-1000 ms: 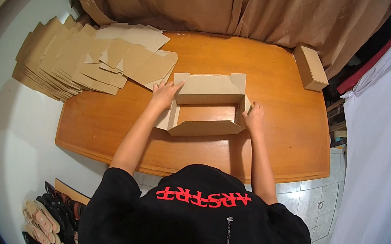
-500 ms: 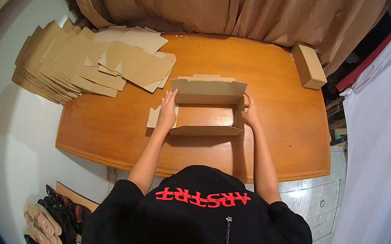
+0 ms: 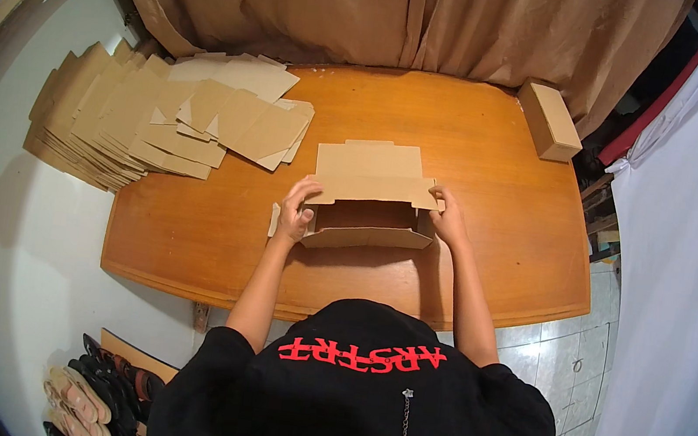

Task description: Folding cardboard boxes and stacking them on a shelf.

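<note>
A brown cardboard box (image 3: 367,238), partly folded, stands on the table in front of me. Its far panel (image 3: 365,186) leans inward over the opening, and a dark gap shows between it and the near wall. My left hand (image 3: 295,211) is at the box's left end, fingers curled at the panel's left corner and thumb lower down at the side. At the opposite end, my right hand (image 3: 448,219) grips the panel's right corner. A small side flap (image 3: 275,220) sticks out beyond my left hand.
Flat cardboard blanks (image 3: 115,117) lie in a fanned pile on the wooden table (image 3: 506,230) at the far left. A closed, long cardboard box (image 3: 550,121) stands at the far right corner. Brown curtain (image 3: 307,1) hangs behind; sandals (image 3: 82,403) are at lower left.
The far panel, upright before, has tipped inward and down over the box's opening. My left hand's fingers have curled at its corner; my right hand has shifted slightly nearer.
</note>
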The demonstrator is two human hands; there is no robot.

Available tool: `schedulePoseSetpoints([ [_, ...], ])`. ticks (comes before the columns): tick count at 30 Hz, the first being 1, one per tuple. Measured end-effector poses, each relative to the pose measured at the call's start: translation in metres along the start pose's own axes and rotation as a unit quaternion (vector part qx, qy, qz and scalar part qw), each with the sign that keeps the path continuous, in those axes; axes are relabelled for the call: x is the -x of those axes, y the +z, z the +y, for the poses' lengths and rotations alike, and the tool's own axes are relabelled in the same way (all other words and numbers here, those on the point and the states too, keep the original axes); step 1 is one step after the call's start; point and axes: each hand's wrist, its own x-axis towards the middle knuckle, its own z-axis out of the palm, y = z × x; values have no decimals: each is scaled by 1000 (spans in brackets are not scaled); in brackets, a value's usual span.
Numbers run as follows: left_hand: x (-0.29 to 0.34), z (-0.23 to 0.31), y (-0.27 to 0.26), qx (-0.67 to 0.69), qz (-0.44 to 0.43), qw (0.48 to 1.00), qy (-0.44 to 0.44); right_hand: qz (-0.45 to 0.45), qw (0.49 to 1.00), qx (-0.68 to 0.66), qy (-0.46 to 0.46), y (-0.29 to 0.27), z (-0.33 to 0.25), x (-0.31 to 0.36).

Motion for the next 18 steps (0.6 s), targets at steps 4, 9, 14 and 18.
schedulePoseSetpoints([
  [4, -2, 17, -1, -100, -72, 991, -56, -20, 999, -8, -24, -3, 1, 11],
  [9, -15, 50, 3, -245, -218, 930, -167, -38, 998, -3, -55, -4, 9, 24],
  [14, -12, 50, 12, -285, -304, 882, -218, -9, 998, 34, -45, 1, 11, 26],
  [18, -4, 47, 22, -356, -323, 854, -200, 154, 975, 154, -36, 2, 30, 28],
])
